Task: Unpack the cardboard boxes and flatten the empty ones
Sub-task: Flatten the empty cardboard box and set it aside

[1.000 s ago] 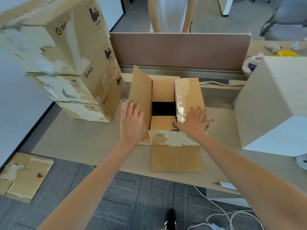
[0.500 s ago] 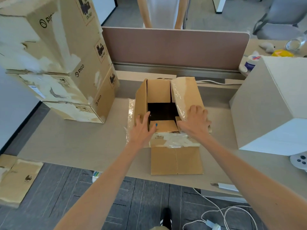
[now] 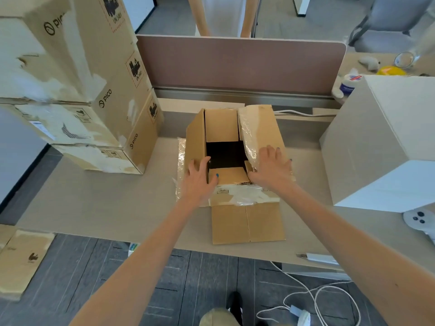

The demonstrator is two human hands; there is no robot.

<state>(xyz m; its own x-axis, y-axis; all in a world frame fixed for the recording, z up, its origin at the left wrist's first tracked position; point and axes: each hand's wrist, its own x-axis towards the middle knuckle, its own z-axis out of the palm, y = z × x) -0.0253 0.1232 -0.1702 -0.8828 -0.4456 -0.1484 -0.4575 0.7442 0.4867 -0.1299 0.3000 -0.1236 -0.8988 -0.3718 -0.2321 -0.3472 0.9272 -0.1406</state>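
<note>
An open brown cardboard box (image 3: 221, 125) lies in the middle of the desk, its inside dark. Its front flap (image 3: 247, 222) lies flat toward me. My left hand (image 3: 199, 178) grips the near end of the upright left flap (image 3: 195, 137), thumb inside on the small inner flap. My right hand (image 3: 270, 168) rests flat, fingers spread, on the tape-covered right flap (image 3: 259, 123). A stack of three closed PICO boxes (image 3: 94, 95) stands at the left of the desk.
A large white box (image 3: 381, 142) fills the desk's right side. A brown divider panel (image 3: 235, 62) runs along the back. Flattened cardboard (image 3: 21, 260) lies on the floor at left, white cables (image 3: 317, 292) at right. A white controller (image 3: 419, 220) sits near the right edge.
My left hand moved right from beside the box onto its left flap, which swung up from leaning outward to upright. My right hand stayed on the right flap.
</note>
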